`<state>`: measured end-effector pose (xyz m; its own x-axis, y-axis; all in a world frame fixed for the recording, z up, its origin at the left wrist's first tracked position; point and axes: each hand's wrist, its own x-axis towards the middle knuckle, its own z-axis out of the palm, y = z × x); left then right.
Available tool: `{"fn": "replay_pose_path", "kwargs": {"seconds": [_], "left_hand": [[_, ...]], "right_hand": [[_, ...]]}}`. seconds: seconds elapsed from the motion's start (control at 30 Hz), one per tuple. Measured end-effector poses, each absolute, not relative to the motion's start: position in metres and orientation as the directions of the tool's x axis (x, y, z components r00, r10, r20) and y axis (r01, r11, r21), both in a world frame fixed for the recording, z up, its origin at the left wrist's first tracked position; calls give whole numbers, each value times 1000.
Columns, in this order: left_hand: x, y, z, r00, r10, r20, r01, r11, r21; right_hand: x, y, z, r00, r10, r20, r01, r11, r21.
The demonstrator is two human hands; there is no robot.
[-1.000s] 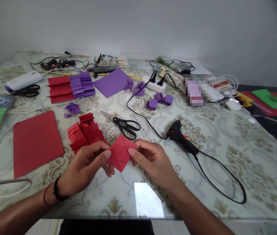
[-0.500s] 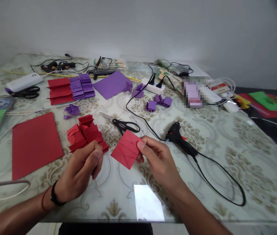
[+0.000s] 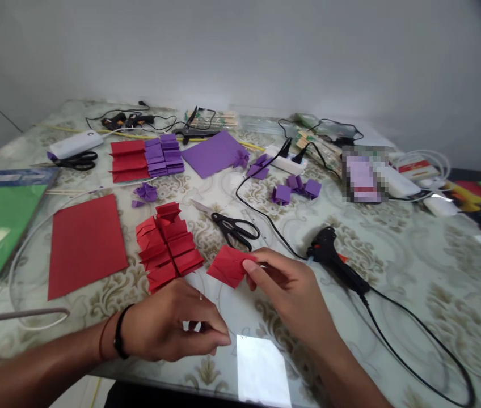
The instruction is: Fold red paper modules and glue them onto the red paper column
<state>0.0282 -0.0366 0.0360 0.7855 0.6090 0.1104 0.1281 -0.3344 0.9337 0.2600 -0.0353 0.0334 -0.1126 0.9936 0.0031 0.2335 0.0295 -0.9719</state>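
Note:
Between thumb and fingers, my right hand (image 3: pixel 294 300) grips a creased red square of paper (image 3: pixel 228 265), held above the table and tilted. My left hand (image 3: pixel 176 324) is lower and to the left, its thumb and fingertips pressed together with nothing visible in them. Just beyond it lies a cluster of pleated red paper pieces (image 3: pixel 176 246). Black-handled scissors (image 3: pixel 234 226) rest behind the red square. To the right of my right hand, a black glue gun (image 3: pixel 336 260) lies on its side, its cord looping toward the front edge.
A red sheet (image 3: pixel 85 246) and a green paper pack (image 3: pixel 4 221) lie left. Farther back are pleated red and purple pieces (image 3: pixel 161 154), a purple sheet (image 3: pixel 212 153), purple folded pieces (image 3: pixel 283 194) and a power strip (image 3: pixel 285 160) with plugs. Cords cross the table (image 3: pixel 393 249).
My left hand has moved right and toward me, turning palm down with its fingertips pinched. The red square has tilted flatter in my right hand. The whole view has shifted left.

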Motion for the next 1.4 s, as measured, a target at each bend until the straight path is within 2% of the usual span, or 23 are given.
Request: {"fn": "replay_pose_path", "kwargs": {"seconds": [0.17, 0.3, 0.4, 0.5, 0.57, 0.67, 0.73, 0.83, 1.0, 1.13, 1.23, 1.4], "left_hand": [[27, -38, 35, 800, 595, 76, 100, -257, 961], [28, -43, 48, 838, 520, 165, 35, -353, 935], [23, -46, 64, 818, 546, 182, 114, -463, 879], [6, -43, 75, 724, 658, 206, 274, -548, 791], [-12, -35, 76, 601, 747, 284, 320, -551, 771], [-43, -12, 74, 336, 894, 296, 457, -430, 779], [-61, 7, 71, 204, 928, 313, 527, -373, 763], [-78, 32, 64, 170, 934, 314, 593, -352, 724], [-93, 52, 43, 267, 942, 203, 581, -325, 746], [-102, 52, 27, 478, 873, 92, 603, -403, 688], [-101, 47, 20, 568, 820, 63, 591, -460, 663], [-83, 32, 15, 620, 784, 30, 568, -475, 672]], "right_hand": [[261, -31, 28, -36, 998, -42, 239, -33, -970], [263, -28, 25, -47, 999, -25, 199, -15, -980], [263, -26, 23, -55, 998, -16, 177, -6, -984], [262, -27, 22, -71, 997, -28, 148, -17, -989], [261, -27, 21, -81, 996, -35, 144, -23, -989], [260, -28, 20, -71, 997, -25, 164, -13, -986], [260, -27, 19, -56, 998, -21, 175, -11, -985], [260, -26, 16, -46, 998, -37, 190, -27, -981], [262, -24, 11, -42, 998, -36, 254, -24, -967], [265, -24, 8, -80, 996, -39, 319, -11, -948], [268, -25, 7, -96, 995, -18, 381, 20, -924], [274, -20, 4, -178, 984, 34, 579, 133, -805]]}}
